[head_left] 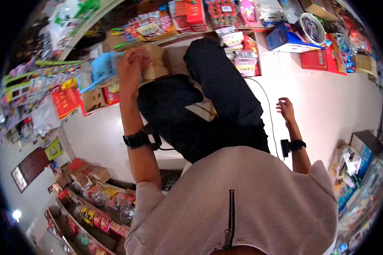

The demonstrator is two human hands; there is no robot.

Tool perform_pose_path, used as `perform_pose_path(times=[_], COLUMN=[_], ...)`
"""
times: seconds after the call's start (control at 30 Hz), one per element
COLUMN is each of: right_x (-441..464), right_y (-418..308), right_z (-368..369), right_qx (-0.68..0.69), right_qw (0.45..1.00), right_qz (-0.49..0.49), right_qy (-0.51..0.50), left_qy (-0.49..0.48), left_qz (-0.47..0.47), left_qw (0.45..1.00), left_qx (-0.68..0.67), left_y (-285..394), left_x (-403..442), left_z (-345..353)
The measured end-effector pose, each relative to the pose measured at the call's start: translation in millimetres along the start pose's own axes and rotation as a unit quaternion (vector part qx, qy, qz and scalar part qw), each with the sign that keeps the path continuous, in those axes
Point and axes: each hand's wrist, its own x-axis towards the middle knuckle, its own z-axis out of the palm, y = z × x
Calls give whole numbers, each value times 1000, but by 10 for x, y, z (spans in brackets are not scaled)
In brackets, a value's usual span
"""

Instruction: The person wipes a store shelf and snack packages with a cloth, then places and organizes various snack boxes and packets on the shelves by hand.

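Note:
My left hand reaches forward beside my left knee. Its fingers bend over the left side of a brown cardboard box and look closed on its edge, though blur hides the exact contact. Just left of that hand stands a light-blue container or bag. On the other side, my right hand hangs over the pale floor with its fingers loosely bent and apart, holding nothing. Each wrist wears a black strapped device.
Snack packets fill a box ahead of my knees. A blue box, a white tub and a red box stand front right. A black cable crosses the floor. Stocked shelves line the lower left.

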Motion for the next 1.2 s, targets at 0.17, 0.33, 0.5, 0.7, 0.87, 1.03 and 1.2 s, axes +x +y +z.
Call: perform_pose_path(times=[0.17,0.33,0.5,0.7,0.87,1.03,1.2], right_x=[851,1647,2211,2793,2701,2540,2656], right_y=[-16,-271,-215,729,770,348,472], right_z=[106,351,582,497,846,1001,963], right_qx=[-184,-385,-343,-413,-385,-457,-475], right_qw=[980,922,937,910,921,880,873], right_qz=[-37,-41,64,12,61,128,107], right_qy=[62,-3,21,-41,1,37,-15], left_qy=[-189,-217,-366,-281,-215,-260,-209], left_qz=[-128,-162,-109,45,-86,255,85], left_qw=[971,957,901,951,943,850,896], left_qx=[64,103,207,123,240,382,383], left_y=[-1133,-2219,-3741,-4625,-4919,-5507,-4758], left_x=[700,1101,1536,1609,1462,1304,1000], left_z=[706,1455,2134,2466,2427,2101,1738])
